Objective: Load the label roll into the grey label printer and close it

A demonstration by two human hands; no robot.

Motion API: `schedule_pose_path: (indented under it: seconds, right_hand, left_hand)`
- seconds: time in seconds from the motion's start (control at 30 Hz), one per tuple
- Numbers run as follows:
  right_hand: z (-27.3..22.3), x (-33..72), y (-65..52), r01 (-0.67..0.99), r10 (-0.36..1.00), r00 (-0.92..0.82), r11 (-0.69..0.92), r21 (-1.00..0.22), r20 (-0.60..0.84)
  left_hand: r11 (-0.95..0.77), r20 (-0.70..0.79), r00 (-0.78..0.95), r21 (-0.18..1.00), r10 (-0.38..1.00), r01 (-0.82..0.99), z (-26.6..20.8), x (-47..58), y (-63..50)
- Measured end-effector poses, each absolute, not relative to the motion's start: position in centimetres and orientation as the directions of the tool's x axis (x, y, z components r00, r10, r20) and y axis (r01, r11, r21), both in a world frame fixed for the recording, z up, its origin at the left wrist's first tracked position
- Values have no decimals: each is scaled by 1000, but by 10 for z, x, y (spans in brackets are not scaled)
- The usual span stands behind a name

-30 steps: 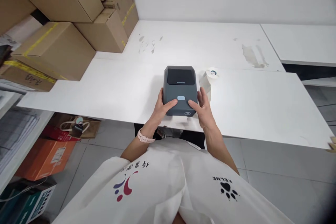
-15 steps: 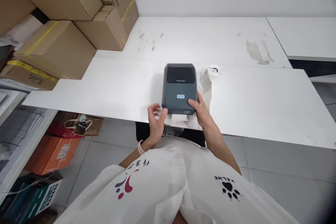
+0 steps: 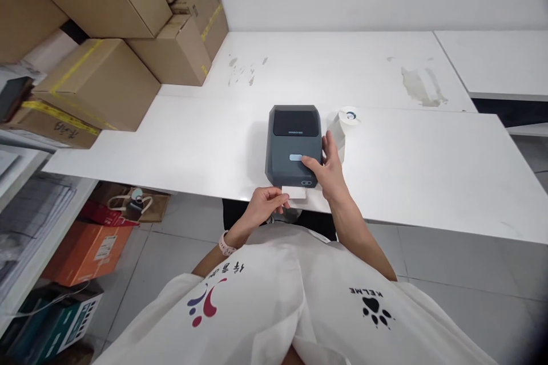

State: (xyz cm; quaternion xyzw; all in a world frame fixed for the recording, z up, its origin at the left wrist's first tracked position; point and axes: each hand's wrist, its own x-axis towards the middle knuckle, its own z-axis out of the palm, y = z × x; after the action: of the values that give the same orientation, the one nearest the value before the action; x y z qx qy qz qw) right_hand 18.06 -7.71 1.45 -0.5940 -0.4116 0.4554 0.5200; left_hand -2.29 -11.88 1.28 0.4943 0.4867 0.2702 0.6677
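A dark grey label printer [image 3: 280, 151] stands on the white table, with a light blue button [image 3: 295, 157] on its top. From its front edge a white label strip [image 3: 295, 193] sticks out. My left hand [image 3: 268, 205] pinches the left corner of that strip between thumb and fingers. Spread at the printer's right side is my right hand [image 3: 329, 168], its thumb on the right end of the button and its fingers stretched along the casing. Behind this hand lies a roll of white labels [image 3: 349, 116], with a loose band running down from it.
Cardboard boxes [image 3: 103, 80] are stacked at the table's left end. Lower left, a shelf [image 3: 72, 205] holds papers, and an orange box [image 3: 85, 248] sits on the floor beside it. The table's front edge [image 3: 428, 228] runs just ahead of my body.
My left hand has moved right from the printer's front left corner to the label strip and closed on it. My right thumb has shifted left and up onto the button.
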Motion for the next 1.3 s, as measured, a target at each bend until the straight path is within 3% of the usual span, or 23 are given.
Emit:
schedule_pose_path:
  seconds: [0.07,0.13,0.23,0.3,0.47,0.6,0.77,0.93,1.03,1.13,1.2,1.3]
  right_hand:
    - [23,176,-73,55,964,250,-107,-993,-90]
    - [28,173,-70,79,968,239,-92,-993,-70]
    - [28,174,-67,97,973,225,-77,-992,-54]
    - [25,177,-70,93,975,215,-80,-992,-58]
    - [14,191,-89,53,979,197,-56,-997,-44]
    - [18,200,-86,82,972,225,51,-995,68]
    - [46,211,-30,295,928,164,278,-914,335]
    - [67,219,27,490,897,95,335,-805,432]
    - [76,214,33,712,896,54,275,-645,441]
    - [83,200,28,851,937,-157,288,-439,312]
    - [83,188,29,898,931,-361,363,-250,57]
    - [77,170,39,879,839,-467,474,-48,-280]
  left_hand:
    - [336,-382,395,924,835,184,12,-39,-115]
    - [307,-354,297,932,887,195,13,-53,-109]
    - [176,-181,18,972,983,155,16,-62,-98]
    - [70,-63,-50,986,997,148,20,-57,-93]
    - [38,-65,155,985,986,168,27,-32,-89]
    - [-54,39,157,994,987,95,41,-23,-75]
    - [-160,161,156,987,975,-18,53,-18,-15]
    - [-44,2,223,982,975,185,23,-5,24]
    - [-22,-31,195,964,980,264,8,4,23]
    - [-26,-22,166,958,986,284,6,7,18]
    - [-18,-34,164,953,986,303,8,8,16]
    - [-41,-3,154,957,988,287,7,6,17]
